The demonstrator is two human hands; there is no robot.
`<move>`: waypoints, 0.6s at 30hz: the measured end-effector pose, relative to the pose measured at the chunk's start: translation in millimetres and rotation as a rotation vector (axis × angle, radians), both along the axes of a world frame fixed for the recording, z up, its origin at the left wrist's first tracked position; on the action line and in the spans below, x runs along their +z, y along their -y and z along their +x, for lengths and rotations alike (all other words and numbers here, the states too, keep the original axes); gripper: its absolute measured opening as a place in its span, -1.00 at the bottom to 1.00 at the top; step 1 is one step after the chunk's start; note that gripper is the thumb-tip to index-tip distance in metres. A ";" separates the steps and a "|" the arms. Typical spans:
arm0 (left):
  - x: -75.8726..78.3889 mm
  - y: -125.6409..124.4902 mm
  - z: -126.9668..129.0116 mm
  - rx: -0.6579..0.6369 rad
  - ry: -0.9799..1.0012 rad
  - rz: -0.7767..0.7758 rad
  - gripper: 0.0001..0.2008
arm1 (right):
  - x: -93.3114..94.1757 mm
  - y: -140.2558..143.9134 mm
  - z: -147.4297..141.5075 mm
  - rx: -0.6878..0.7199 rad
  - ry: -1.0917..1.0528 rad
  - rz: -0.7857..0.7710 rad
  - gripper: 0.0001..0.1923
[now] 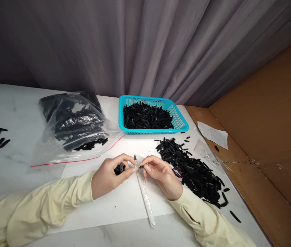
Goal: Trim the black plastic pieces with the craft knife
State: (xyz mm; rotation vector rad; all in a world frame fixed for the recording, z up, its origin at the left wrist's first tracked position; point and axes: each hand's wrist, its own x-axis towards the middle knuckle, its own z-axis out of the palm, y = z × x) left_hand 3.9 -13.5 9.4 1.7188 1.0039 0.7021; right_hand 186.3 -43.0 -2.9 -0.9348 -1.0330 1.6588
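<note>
Right hand [162, 174] pinches small, elongated black piece [142, 166] between thumb and forefinger. Left hand [111, 173] curls opposite, fingertips near it, apparently for steadying; cannot tell what left pinch holds. Slim white plastic-wrapped tool [145, 199] lies below grip. Heap of loose black strips [186, 168] sits right of grip, presumably for short reach. Turquoise perforated plastic basket [150, 131] beyond grip contains similar strips [147, 116].

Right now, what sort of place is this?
Probably a small handwork station: a blue basket of small black pieces, a loose black pile on the white table, and a clear bag holding more.
</note>
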 end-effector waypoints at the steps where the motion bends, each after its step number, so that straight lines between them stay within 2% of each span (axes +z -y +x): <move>1: 0.2 0.0 0.0 -0.016 0.002 -0.011 -0.86 | 0.2 0.2 -0.1 0.003 0.004 0.011 -0.85; 6: 4.0 -0.2 1.0 -0.091 0.010 -0.115 -0.86 | 0.9 1.3 -0.2 0.006 -0.026 0.039 -0.85; 13: 7.8 -3.7 3.3 -0.153 0.059 -0.336 -0.79 | 4.0 2.4 -0.9 0.055 -0.056 0.028 -0.80; 18: 5.9 -4.6 3.2 -0.183 0.048 -0.313 -0.80 | 1.5 2.8 -4.8 0.025 -0.066 0.032 -0.78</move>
